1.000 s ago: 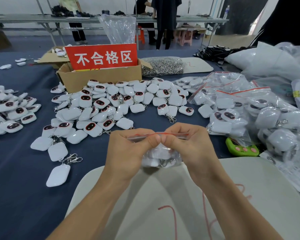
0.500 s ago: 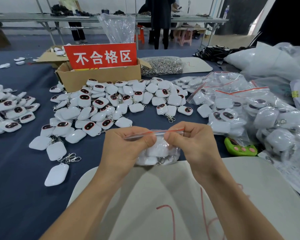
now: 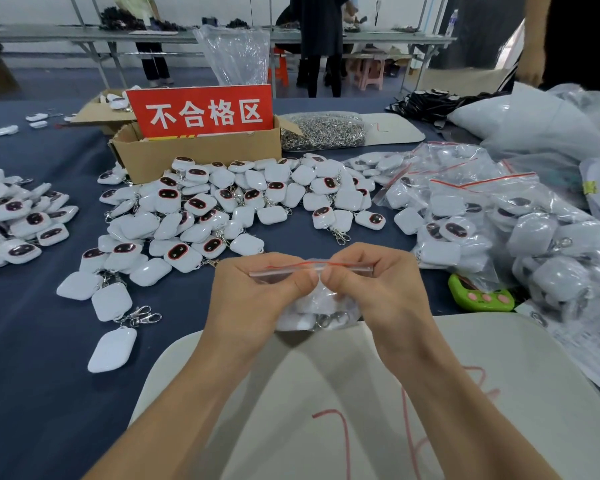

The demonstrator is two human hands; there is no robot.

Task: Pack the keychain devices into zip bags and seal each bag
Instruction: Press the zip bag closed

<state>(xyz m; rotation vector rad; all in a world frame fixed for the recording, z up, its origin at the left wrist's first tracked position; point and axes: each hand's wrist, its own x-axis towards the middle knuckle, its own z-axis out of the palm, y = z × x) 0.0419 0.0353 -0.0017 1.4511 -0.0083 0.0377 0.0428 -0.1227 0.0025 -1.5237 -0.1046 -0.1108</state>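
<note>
Your left hand and right hand each pinch the zip strip of the bag, thumbs meeting at its middle. The strip runs side to side between them; the devices hang just below.

Two bare forearms, slim wrists, left grip and right grip bare, short plain fingernails

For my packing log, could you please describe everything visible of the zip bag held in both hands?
The zip bag is clear plastic with a red line along its top strip. It hangs strip-up, holding white keychain devices with metal clips. The left hand and right hand pinch the strip side by side; whether it is sealed is unclear.
</note>
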